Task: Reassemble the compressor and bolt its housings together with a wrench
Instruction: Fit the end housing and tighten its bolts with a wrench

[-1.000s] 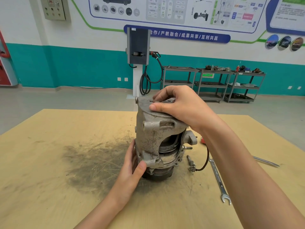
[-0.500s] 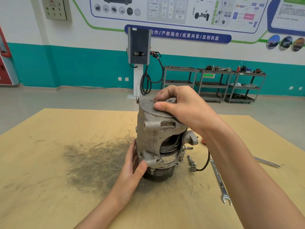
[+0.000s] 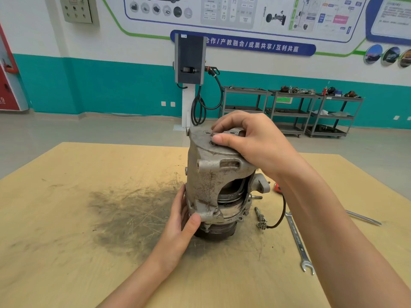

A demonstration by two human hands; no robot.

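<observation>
Nearest the viewer, the left hand [image 3: 181, 227] comes in from 6 o'clock across the wooden desk [image 3: 55, 252] and holds the lower flange of the compressor [image 3: 216, 185]; its grip is narrow, thumb pressed on the front lug and fingers wrapped round the far left side. The compressor stands upright at the middle of the desk, pulley end down, with the grey upper housing [image 3: 211, 170] seated over the lower body and a cut-out showing the inner rings. To the left of it, toward 9 o'clock, a dark smear of grime [image 3: 131, 216] spreads over the wood. At 3 o'clock from the base lies a loose bolt [image 3: 259, 215] beside a black cable [image 3: 281, 212], and just past them a wrench [image 3: 298, 241] lies flat, its open end pointing to 5 o'clock. A thin metal rod [image 3: 362, 217] lies farther right, well apart. The right hand [image 3: 251, 141] reaches in from 4 o'clock and rests on top of the housing, fingers curled, thumb and forefinger pinching at a hole in the top face; what they pinch is too small to tell. Beyond the desk at 12 o'clock stands a charging post [image 3: 189, 61], with metal shelf carts [image 3: 293, 107] along the teal wall at 1 o'clock
</observation>
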